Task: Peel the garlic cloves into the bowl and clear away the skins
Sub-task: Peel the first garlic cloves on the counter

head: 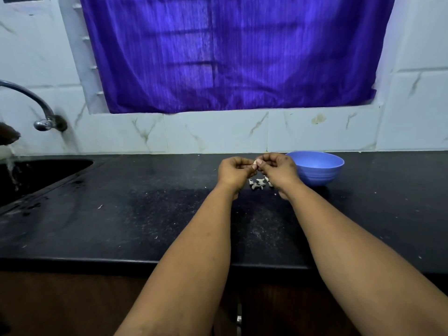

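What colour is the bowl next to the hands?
The bowl is light blue, seen best in the head view.

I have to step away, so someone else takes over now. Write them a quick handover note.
Left hand and right hand together pinch one garlic clove above the counter, mid-peel.
Blue bowl sits just right of the hands; its contents can't be seen.
Small pile of skins lies on the counter beneath the hands.
Left: finish this clove, drop it in the bowl, clear the skins.

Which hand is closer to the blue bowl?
Right. The right hand sits just beside the blue bowl; the left hand is farther away, beyond the right hand.
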{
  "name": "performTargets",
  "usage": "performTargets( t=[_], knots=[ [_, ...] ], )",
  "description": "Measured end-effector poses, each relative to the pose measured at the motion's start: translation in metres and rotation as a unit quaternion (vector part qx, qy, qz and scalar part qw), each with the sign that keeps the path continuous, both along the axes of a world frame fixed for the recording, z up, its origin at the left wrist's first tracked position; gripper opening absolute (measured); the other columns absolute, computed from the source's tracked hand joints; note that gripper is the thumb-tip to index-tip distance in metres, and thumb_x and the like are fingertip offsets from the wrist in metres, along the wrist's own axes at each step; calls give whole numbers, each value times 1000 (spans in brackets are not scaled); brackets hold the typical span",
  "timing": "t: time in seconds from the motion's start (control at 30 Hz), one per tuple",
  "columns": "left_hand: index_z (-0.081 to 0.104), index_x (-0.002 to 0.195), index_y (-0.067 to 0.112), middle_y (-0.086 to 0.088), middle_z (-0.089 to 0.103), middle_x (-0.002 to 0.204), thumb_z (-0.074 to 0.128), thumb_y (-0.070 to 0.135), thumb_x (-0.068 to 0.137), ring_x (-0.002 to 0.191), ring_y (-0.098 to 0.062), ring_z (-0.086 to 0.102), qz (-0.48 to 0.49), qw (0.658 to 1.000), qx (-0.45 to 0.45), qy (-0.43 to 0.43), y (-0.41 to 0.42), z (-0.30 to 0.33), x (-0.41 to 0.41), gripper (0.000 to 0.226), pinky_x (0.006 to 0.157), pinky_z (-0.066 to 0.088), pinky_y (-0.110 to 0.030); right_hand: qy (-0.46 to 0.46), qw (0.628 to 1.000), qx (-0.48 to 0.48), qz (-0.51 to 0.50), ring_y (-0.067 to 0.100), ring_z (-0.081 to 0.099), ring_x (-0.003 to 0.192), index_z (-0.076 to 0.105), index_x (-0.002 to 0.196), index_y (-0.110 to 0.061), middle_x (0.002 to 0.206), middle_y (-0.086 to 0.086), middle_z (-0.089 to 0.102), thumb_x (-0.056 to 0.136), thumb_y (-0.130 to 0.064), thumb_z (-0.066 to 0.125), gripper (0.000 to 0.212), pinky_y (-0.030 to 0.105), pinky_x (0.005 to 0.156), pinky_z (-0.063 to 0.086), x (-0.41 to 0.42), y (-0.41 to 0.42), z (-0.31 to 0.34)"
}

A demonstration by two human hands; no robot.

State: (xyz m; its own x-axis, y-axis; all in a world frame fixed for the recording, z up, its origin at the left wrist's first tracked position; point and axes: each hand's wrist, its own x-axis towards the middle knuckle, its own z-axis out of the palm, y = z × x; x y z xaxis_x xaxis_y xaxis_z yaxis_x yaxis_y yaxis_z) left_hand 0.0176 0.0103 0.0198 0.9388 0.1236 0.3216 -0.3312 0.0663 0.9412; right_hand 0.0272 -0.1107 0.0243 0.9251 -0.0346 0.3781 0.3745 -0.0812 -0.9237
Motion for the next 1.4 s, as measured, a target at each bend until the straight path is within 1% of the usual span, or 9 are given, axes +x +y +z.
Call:
performTargets(
  t=[0.2, 0.33, 0.53, 0.63, 0.73, 0.87, 0.97, 1.2, 1.4],
  knots=[
    [66, 78, 3, -7, 67, 74, 66, -9, 83, 62, -7, 67, 4, 1000, 20, -4, 1, 1, 0, 12, 69, 57, -19, 29, 998, 31, 40, 8, 60, 68, 66, 80, -12, 75, 2, 67, 90, -2, 62, 15, 17, 68, 51, -1, -4, 1],
    [68, 80, 8, -7, 68, 76, 67, -3, 84, 76, -17, 66, 46, 997, 60, -16, 2, -2, 2, 12, 80, 57, -28, 51, 995, 57, 58, 10, 65, 70, 67, 82, -10, 79, 7, 69, 87, -1, 66, 10, 16, 68, 55, -2, -3, 2],
    [68, 89, 8, 2, 67, 78, 64, 2, 88, 80, -11, 63, 65, 995, 72, -39, 2, 0, 0, 7, 80, 53, -24, -3, 992, -113, -64, 15, 72, 72, 70, 66, -20, 67, 0, 73, 81, -24, 74, 16, 35, 77, 59, 3, -2, -2],
    [67, 87, 10, 1, 67, 79, 65, 3, 88, 82, -13, 64, 62, 994, 79, -36, 2, 0, 0, 7, 84, 55, -29, -31, 981, -175, -82, 13, 71, 70, 70, 64, -22, 66, -2, 72, 83, -26, 71, 20, 32, 71, 59, -4, -4, 1],
    [65, 80, 13, -3, 67, 78, 67, 3, 86, 83, -18, 65, 59, 996, 65, -29, 3, -1, 0, 12, 85, 56, -34, -55, 967, -232, -93, 8, 65, 63, 75, 74, -14, 69, 0, 72, 86, -27, 67, 19, 23, 59, 53, -8, -3, 3],
    [67, 77, 12, -6, 68, 75, 69, 6, 86, 75, -19, 64, 62, 996, 55, -13, 5, -1, 1, 11, 78, 57, -36, -88, 948, -287, -108, 16, 64, 71, 73, 76, -10, 70, 2, 70, 85, -27, 64, 21, 27, 66, 51, -9, 1, 5],
    [68, 79, 9, -6, 69, 75, 69, 5, 85, 73, -17, 66, 55, 997, 44, -9, 5, -1, 0, 8, 73, 59, -29, -100, 937, -315, -115, 16, 58, 68, 68, 72, -12, 66, 0, 62, 84, -27, 64, 20, 24, 62, 44, -7, 2, 5],
    [65, 81, 3, -6, 65, 76, 65, -3, 86, 71, -12, 64, 13, 999, -32, 4, 3, 1, -1, 8, 72, 57, -18, -64, 960, -250, -104, 16, 65, 71, 70, 75, -13, 75, 5, 72, 83, -22, 68, 13, 27, 69, 52, -5, 0, 3],
    [66, 86, 3, -7, 63, 76, 61, -12, 84, 64, -7, 64, -18, 999, -45, 20, 0, 1, 0, 16, 66, 54, -14, 6, 991, -130, -41, 17, 64, 71, 64, 69, -21, 71, 2, 69, 92, -16, 59, 24, 39, 78, 55, 1, 0, -2]
  ],
)
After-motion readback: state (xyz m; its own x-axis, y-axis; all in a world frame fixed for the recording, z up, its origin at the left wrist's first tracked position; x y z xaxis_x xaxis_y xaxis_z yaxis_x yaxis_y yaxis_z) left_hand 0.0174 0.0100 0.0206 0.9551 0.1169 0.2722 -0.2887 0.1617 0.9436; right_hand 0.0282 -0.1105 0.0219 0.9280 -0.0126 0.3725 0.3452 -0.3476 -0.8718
